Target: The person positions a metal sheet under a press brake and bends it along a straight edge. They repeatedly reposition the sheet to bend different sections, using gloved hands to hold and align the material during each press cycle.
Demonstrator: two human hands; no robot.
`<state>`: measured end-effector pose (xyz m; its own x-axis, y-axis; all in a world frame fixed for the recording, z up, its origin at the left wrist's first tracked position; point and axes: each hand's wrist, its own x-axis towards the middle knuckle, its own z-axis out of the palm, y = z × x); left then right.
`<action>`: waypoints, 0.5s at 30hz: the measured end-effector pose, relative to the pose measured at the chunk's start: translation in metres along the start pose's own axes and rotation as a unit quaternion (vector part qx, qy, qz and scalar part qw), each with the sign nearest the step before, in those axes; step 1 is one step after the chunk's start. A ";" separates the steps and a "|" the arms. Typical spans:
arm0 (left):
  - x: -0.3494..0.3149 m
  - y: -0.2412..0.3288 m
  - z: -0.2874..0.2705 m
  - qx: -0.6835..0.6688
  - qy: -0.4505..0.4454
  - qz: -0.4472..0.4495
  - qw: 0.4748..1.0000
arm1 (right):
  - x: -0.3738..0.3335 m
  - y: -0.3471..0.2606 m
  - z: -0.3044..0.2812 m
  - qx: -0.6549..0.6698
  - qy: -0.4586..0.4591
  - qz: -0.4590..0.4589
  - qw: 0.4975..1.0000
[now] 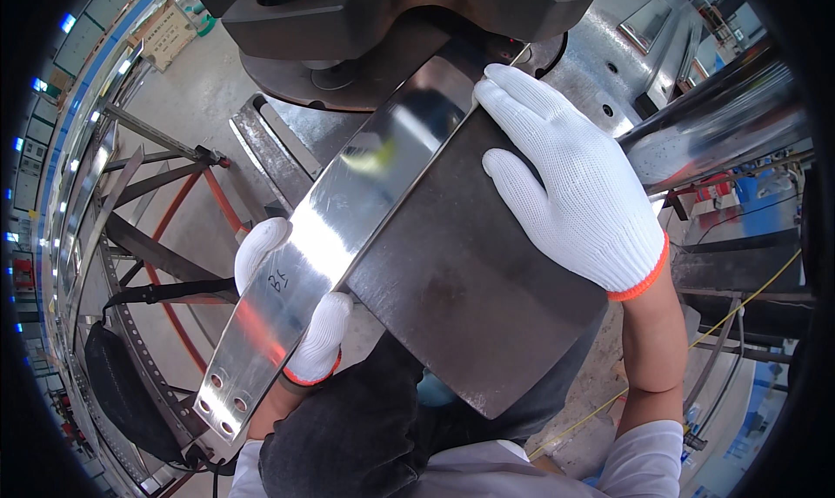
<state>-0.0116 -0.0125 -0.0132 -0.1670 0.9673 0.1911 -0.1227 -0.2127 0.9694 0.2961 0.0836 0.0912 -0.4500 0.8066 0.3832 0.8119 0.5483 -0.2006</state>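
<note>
A long, shiny metal strip (348, 198) slants from the lower left up to the machine, its far end hidden under a dark block. Several round holes pierce its near end, and a handwritten mark is on its face. My left hand (323, 337), in a white knitted glove, grips the strip from beneath, with fingertips at one edge and thumb at the other. A dark steel plate (470, 280) lies along the strip's right edge. My right hand (578, 180), also gloved, rests on this plate with fingers stretched out, fingertips at the strip's edge.
The heavy dark machine head (365, 20) stands just ahead, above a round base. A rack with orange bars (178, 207) and a black bag (126, 398) are at left. A thick shiny cylinder (713, 128) stands at right, with a yellow cord (739, 311) below it.
</note>
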 end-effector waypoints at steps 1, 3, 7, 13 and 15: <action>0.000 0.001 0.001 0.000 0.001 -0.003 1.000 | 0.000 0.000 0.000 0.000 0.000 -0.001 1.000; -0.001 0.002 0.001 0.001 0.005 -0.007 1.000 | 0.001 -0.001 0.000 0.002 -0.003 0.002 1.000; 0.000 0.003 0.000 0.011 0.012 -0.016 1.000 | -0.001 0.001 0.001 0.001 0.003 -0.003 1.000; -0.001 -0.001 0.001 0.007 0.022 -0.002 1.000 | -0.001 0.000 0.001 -0.007 0.004 0.001 1.000; -0.001 -0.003 0.000 0.010 0.025 0.001 1.000 | -0.001 0.000 0.002 -0.007 0.002 -0.001 1.000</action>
<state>-0.0106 -0.0130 -0.0158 -0.2165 0.9585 0.1856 -0.1034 -0.2116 0.9719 0.2963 0.0834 0.0892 -0.4499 0.8045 0.3877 0.8160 0.5468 -0.1878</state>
